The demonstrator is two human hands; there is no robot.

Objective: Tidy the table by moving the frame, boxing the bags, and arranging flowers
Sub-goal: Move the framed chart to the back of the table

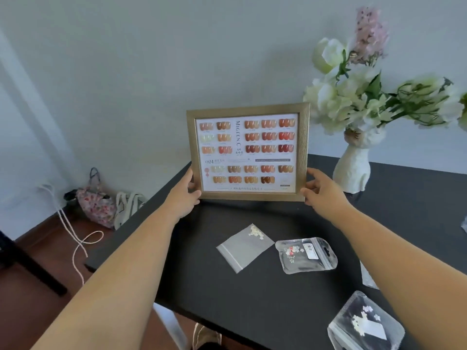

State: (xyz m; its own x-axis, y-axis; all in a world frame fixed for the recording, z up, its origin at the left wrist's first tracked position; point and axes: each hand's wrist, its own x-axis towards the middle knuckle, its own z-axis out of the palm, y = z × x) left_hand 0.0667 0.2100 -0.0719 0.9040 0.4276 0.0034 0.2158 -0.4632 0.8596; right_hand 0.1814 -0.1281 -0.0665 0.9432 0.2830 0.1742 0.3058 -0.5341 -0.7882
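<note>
A gold frame with a nail-colour chart stands upright near the far left of the black table. My left hand grips its lower left corner and my right hand grips its lower right corner. Three small clear bags lie nearer to me: a flat one, one with a hang tab, and one at the front right. White and pink flowers stand in a white vase to the right of the frame.
Another clear bag edge shows by my right forearm. On the wooden floor to the left lie a floral bag, a white tote and a white cord. A black stand leg crosses the lower left.
</note>
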